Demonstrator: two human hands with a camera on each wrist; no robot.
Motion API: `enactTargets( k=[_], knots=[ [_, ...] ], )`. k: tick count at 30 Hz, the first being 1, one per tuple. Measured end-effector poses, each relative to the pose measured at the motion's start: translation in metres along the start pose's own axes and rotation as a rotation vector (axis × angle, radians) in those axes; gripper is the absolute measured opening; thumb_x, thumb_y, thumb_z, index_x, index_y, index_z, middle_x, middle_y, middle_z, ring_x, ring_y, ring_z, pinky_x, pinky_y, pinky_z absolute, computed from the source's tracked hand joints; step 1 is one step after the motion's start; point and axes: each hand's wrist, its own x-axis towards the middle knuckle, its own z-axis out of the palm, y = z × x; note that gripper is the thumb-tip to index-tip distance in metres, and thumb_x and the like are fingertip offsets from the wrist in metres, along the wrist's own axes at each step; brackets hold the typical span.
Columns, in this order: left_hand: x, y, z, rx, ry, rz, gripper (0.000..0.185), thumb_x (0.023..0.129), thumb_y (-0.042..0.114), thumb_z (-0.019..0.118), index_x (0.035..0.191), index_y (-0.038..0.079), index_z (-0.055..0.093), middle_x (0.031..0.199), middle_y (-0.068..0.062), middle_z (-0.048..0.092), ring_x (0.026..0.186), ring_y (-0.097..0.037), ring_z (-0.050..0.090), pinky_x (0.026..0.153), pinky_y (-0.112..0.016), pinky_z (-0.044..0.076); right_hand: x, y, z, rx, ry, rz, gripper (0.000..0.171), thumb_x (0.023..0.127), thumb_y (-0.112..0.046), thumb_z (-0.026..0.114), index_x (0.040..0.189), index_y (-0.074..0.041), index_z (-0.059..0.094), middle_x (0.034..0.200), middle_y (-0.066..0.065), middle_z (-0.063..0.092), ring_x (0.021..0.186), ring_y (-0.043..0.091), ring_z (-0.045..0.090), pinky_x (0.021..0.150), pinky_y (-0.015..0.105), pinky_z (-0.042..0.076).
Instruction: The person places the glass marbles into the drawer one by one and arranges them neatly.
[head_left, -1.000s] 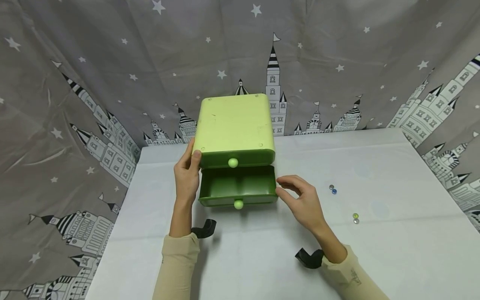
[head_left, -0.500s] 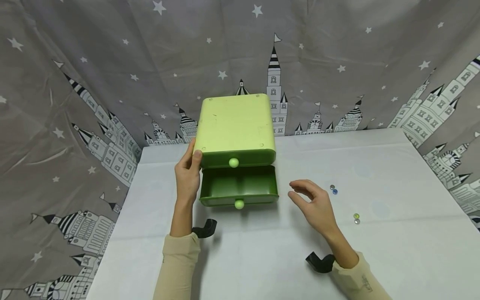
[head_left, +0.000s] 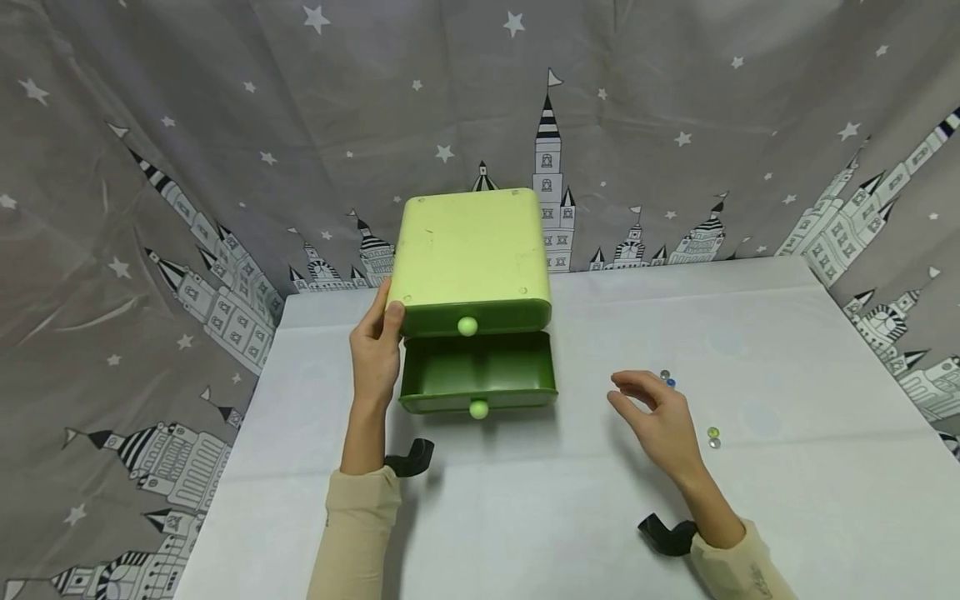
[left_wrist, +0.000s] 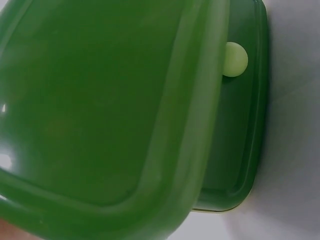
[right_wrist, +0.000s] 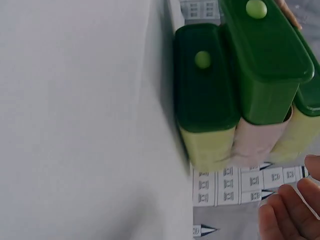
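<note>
A light yellow-green mini chest of drawers (head_left: 472, 246) stands at the back of the table. Its dark green middle drawer (head_left: 480, 362) is pulled out, and the inside looks bare. My left hand (head_left: 375, 350) holds the chest's left side by the front corner, thumb at the front edge. To the right of the drawer, my right hand (head_left: 663, 421) hovers above the table with fingers loosely curved and nothing in them. Just beyond its knuckles lie a clear gem (head_left: 665, 375) and a blue gem (head_left: 671, 383). Farther right are a yellow-green gem (head_left: 713, 432) and another clear gem (head_left: 715, 443).
A white cloth covers the table (head_left: 525, 517). Behind it hangs a grey curtain (head_left: 360, 108) printed with castles and stars. In the right wrist view, the bottom drawer (right_wrist: 205, 90) sits pushed in beside the pulled-out one. Black wrist camera mounts (head_left: 667, 535) jut from both wrists.
My right hand has left the pulled-out drawer's right edge and moved right and slightly toward me, near the gems. The left hand and the chest have stayed in place.
</note>
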Motion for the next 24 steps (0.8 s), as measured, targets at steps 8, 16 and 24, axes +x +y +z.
enactTargets(
  k=[8,16,24],
  knots=[
    [0.001,0.0,0.0,0.001,-0.001,0.01,0.048,0.104,0.015,0.051,0.149,0.0,0.039,0.155,-0.013,0.037,0.138,-0.021,0.04,0.109,-0.034,0.038,-0.003,0.009,-0.01,-0.057,0.035,-0.003,0.021,0.084,0.014,0.07,0.105,0.013,0.068,0.103,0.025,0.068,0.094,0.024,0.066,0.086,0.017,0.051],
    [0.001,0.0,0.0,-0.005,0.0,0.004,0.047,0.104,0.015,0.052,0.149,0.004,0.04,0.154,-0.011,0.038,0.138,-0.02,0.041,0.109,-0.034,0.038,-0.005,0.018,-0.019,-0.058,0.043,-0.003,0.021,0.083,0.017,0.068,0.104,0.017,0.066,0.101,0.028,0.066,0.092,-0.007,0.058,0.085,0.014,0.05],
    [0.0,0.0,0.0,-0.003,0.002,-0.006,0.048,0.104,0.016,0.052,0.149,0.005,0.04,0.155,-0.009,0.037,0.138,-0.02,0.041,0.109,-0.034,0.037,-0.007,0.057,-0.023,-0.082,0.095,-0.007,0.023,0.083,0.015,0.07,0.106,0.014,0.068,0.103,0.024,0.068,0.093,-0.006,0.058,0.085,0.012,0.049]
  ],
)
